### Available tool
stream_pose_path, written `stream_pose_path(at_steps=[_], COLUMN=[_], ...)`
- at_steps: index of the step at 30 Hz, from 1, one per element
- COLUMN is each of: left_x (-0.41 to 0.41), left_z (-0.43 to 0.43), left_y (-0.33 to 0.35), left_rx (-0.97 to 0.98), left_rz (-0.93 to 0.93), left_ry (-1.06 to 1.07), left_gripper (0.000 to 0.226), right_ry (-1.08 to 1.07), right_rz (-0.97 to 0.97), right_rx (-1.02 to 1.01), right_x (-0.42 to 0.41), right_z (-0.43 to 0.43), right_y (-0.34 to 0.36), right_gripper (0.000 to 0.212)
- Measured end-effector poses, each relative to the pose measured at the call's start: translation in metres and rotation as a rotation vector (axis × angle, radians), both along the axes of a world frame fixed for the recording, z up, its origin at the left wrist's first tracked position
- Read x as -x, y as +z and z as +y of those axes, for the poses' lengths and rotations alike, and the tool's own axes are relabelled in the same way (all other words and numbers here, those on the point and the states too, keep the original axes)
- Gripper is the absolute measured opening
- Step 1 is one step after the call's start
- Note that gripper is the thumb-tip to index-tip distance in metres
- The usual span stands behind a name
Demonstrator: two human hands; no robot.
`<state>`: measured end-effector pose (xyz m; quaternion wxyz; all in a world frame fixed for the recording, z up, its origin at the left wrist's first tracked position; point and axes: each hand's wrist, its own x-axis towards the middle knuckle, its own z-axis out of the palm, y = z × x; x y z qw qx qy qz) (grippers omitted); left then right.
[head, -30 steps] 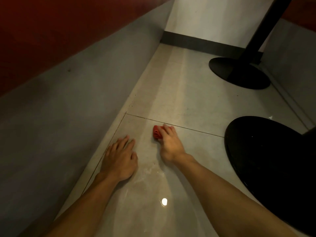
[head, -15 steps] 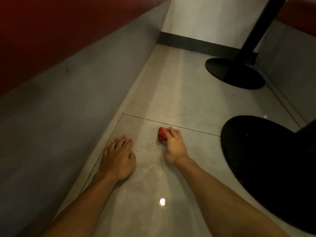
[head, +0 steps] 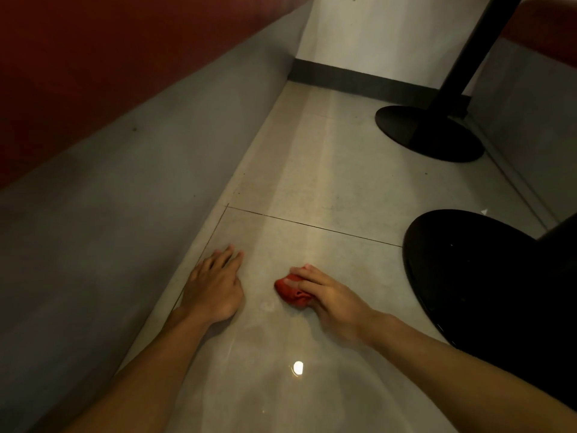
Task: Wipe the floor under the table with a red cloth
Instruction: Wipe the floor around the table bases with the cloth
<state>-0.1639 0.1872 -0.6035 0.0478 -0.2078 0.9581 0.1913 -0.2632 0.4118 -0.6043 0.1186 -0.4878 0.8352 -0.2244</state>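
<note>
A small bunched red cloth [head: 290,290] lies on the glossy beige floor tile [head: 327,189]. My right hand [head: 331,295] grips it from the right, fingers curled over its top, pressing it to the floor. The cloth's right part is hidden under those fingers. My left hand [head: 215,285] lies flat on the tile to the left, fingers straight and spread, holding nothing, close to the base of the grey bench wall.
A grey bench base [head: 109,214] with a dark red seat [head: 93,57] above runs along the left. A round black table foot [head: 487,276] sits close on the right. A second black foot [head: 427,135] with its post [head: 474,48] stands further back by the white wall.
My right hand has pulled the red cloth back toward me from the tile joint and slightly left. My left hand has stayed flat in the same place.
</note>
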Motion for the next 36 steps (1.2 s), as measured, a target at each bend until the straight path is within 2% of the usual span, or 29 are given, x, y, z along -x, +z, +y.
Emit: stream_pose_path(at_steps=[4, 6, 8, 10, 12, 14, 16, 18, 20, 22, 26, 30, 36], left_x=[0.005, 0.012, 0.018, 0.023, 0.024, 0.024, 0.023, 0.023, 0.023, 0.024, 0.025, 0.027, 0.026], left_z=[0.001, 0.006, 0.016, 0.024, 0.028, 0.028, 0.026, 0.026, 0.028, 0.029, 0.025, 0.026, 0.023], left_y=[0.003, 0.006, 0.006, 0.002, -0.005, -0.008, -0.009, -0.008, -0.008, -0.011, -0.017, -0.015, -0.01], left_rx=[-0.011, 0.009, 0.011, -0.029, -0.034, -0.004, 0.016, 0.019, 0.02, 0.018, 0.026, 0.026, -0.013], left_rz=[-0.036, -0.006, 0.04, 0.016, -0.045, -0.059, -0.053, -0.043, -0.038, -0.032, -0.049, -0.064, -0.033], left_ry=[0.008, 0.009, -0.019, -0.073, -0.109, -0.118, -0.117, -0.105, -0.1, -0.095, -0.104, -0.092, -0.073], left_gripper=[0.054, 0.051, 0.048, 0.051, 0.053, 0.053, 0.053, 0.052, 0.052, 0.053, 0.055, 0.054, 0.049], right_ry=[-0.079, -0.124, -0.225, -0.4, -0.563, -0.705, -0.822, -0.84, -0.791, -0.852, -1.039, -0.924, -0.426], right_rz=[-0.103, -0.235, -0.468, -0.623, -0.561, -0.341, -0.117, 0.014, 0.059, 0.049, 0.046, -0.004, -0.001], right_rx=[-0.026, -0.022, 0.105, 0.291, 0.433, 0.426, 0.283, -0.029, -0.241, -0.227, -0.236, -0.209, -0.093], right_x=[-0.005, -0.015, -0.026, -0.026, -0.015, 0.003, 0.023, 0.033, 0.032, 0.022, 0.011, 0.012, -0.018], right_z=[0.03, 0.039, 0.043, 0.046, 0.055, 0.065, 0.075, 0.078, 0.074, 0.063, 0.03, -0.01, -0.054], right_y=[0.01, 0.02, 0.04, 0.056, 0.06, 0.054, 0.041, 0.026, 0.012, 0.005, 0.003, 0.009, 0.002], right_gripper=[0.043, 0.039, 0.034, 0.037, 0.039, 0.042, 0.047, 0.059, 0.07, 0.076, 0.075, 0.074, 0.073])
